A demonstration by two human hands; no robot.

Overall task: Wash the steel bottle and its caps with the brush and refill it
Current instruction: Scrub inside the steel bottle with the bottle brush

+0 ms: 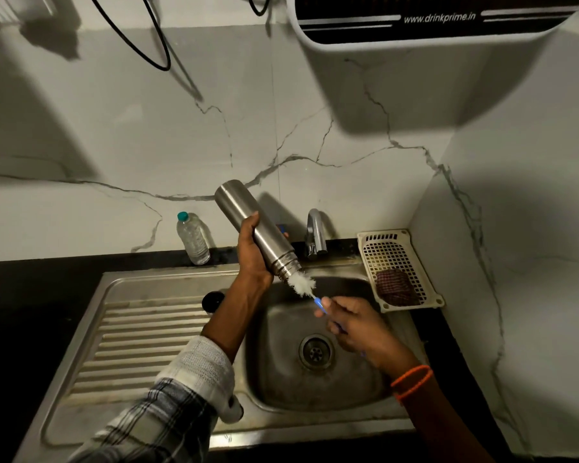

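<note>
Now the left hand (253, 252) grips the tilted bottle (254, 231) over the sink (168, 282). Right hand (355, 324) grips the brush (310, 289), bristles at its mouth

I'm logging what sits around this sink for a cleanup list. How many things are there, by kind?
Bottles: 2, the steel bottle and the plastic bottle
Brushes: 1, the bottle brush
Caps: 1, the black cap
Baskets: 1, the white basket
Cloths: 1, the checked cloth
Taps: 1, the tap
Total: 7
</note>
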